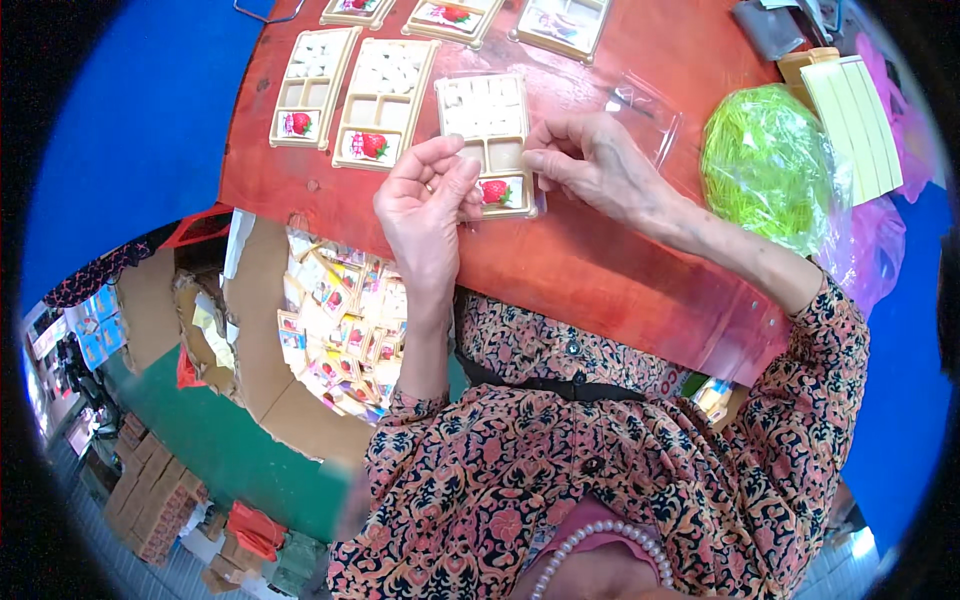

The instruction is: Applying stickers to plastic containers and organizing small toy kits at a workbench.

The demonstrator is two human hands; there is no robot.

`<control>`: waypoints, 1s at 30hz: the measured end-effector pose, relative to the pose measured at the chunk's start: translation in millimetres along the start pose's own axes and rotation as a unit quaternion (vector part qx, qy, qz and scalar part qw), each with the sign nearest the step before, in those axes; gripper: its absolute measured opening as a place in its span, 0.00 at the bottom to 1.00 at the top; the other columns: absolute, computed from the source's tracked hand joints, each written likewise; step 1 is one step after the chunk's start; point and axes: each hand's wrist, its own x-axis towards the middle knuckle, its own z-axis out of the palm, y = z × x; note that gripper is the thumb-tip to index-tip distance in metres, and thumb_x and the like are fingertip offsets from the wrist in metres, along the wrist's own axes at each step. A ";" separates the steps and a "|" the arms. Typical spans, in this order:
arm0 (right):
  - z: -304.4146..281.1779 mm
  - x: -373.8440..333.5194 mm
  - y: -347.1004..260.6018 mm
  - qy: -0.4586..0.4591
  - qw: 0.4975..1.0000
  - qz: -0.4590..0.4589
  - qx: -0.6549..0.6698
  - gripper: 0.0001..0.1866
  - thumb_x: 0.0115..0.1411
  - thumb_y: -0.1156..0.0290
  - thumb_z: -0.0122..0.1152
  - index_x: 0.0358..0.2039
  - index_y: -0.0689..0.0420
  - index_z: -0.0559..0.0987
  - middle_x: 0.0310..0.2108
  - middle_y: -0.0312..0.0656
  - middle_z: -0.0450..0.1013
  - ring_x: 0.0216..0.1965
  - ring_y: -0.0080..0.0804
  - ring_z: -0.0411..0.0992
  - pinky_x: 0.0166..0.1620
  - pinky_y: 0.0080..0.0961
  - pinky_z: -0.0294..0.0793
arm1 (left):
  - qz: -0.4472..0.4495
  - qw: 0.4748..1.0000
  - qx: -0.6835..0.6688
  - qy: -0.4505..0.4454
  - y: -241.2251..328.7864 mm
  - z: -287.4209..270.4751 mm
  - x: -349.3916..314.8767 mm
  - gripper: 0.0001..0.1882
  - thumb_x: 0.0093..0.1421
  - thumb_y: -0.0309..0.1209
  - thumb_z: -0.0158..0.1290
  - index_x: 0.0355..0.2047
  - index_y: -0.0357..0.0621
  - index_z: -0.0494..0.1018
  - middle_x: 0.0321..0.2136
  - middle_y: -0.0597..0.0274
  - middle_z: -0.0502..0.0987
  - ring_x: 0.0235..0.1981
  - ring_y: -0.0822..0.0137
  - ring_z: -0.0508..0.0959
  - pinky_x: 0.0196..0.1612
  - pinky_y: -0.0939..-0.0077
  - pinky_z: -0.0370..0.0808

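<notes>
A beige compartment tray [487, 112] lies on the red table [580, 260] inside a clear plastic sleeve. White pieces fill its upper compartments, and a strawberry picture card [499, 191] sits in a lower one. My left hand [428, 205] pinches the sleeved tray at its lower left edge with thumb and fingertips. My right hand [592, 165] pinches the tray's right edge near the middle. Both forearms wear patterned sleeves.
Two similar filled trays [310, 85] [385, 90] lie to the left, with more trays [560, 22] along the far edge. An empty clear sleeve [648, 105], a bag of green shreds [765, 160] and stacked yellow sheets [855, 125] are to the right. A cardboard box of small cards [340, 330] stands below the table.
</notes>
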 end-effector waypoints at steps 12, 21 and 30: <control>-2.2 3.6 9.3 0.050 0.956 -0.120 -0.264 0.06 0.55 0.72 0.56 0.30 0.63 0.74 0.22 0.50 0.71 0.24 0.44 0.71 0.28 0.35 0.68 | 0.167 0.919 0.349 0.078 -11.2 -4.0 1.4 0.12 0.53 0.21 0.56 0.39 0.30 0.72 0.26 0.61 0.68 0.23 0.75 0.69 0.27 0.80 0.70; -1.9 11.0 14.3 0.046 0.929 -0.133 -0.341 0.07 0.54 0.70 0.57 0.29 0.61 0.73 0.23 0.49 0.71 0.25 0.49 0.70 0.28 0.39 0.68 | 0.217 0.864 0.452 0.040 -9.3 2.7 -3.7 0.19 0.48 0.24 0.60 0.41 0.32 0.72 0.35 0.52 0.69 0.36 0.60 0.69 0.40 0.66 0.69; -22.2 -23.7 5.5 0.063 0.867 -0.198 -0.452 0.10 0.51 0.68 0.60 0.24 0.60 0.69 0.24 0.46 0.66 0.26 0.48 0.69 0.26 0.41 0.67 | 0.258 0.759 0.588 -0.107 -31.6 14.0 -4.1 0.31 0.55 0.32 0.54 0.56 0.31 0.60 0.63 0.38 0.46 0.64 0.38 0.43 0.61 0.46 0.49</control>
